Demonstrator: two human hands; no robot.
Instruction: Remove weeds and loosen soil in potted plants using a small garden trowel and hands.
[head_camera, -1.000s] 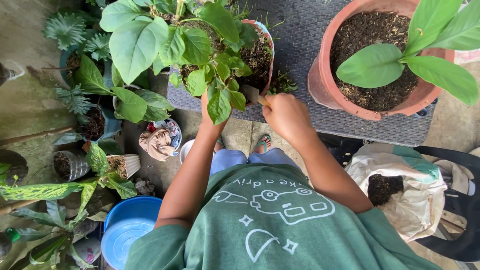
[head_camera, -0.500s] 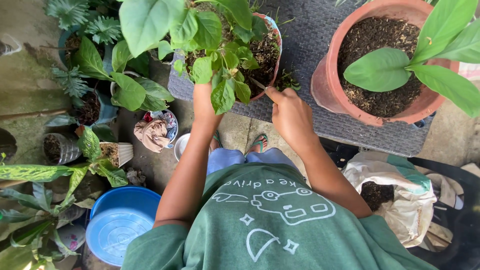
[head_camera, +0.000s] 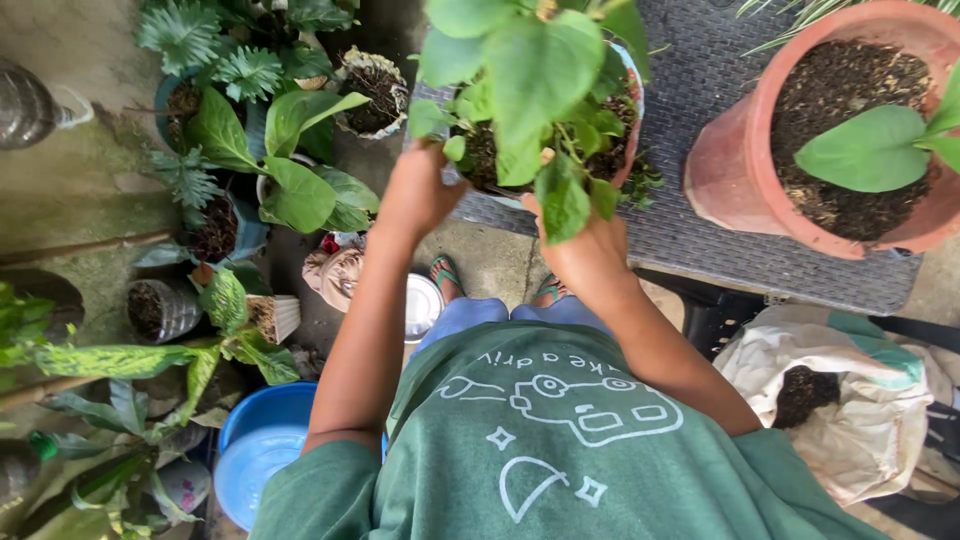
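A person seen from above wears a loose green short-sleeved T-shirt with a white line drawing of a boxy car, stars and a crescent. Light blue shorts show below it, and green-strapped sandals on both feet. Both forearms are bare.

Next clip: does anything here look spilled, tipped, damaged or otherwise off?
One thing: the small grey pot on the ground at left lies on its side, soil showing at its mouth. The white sack of dark soil sags open at right. Both hands, left hand and right hand, grip the leafy plant's pot, which looks upright.
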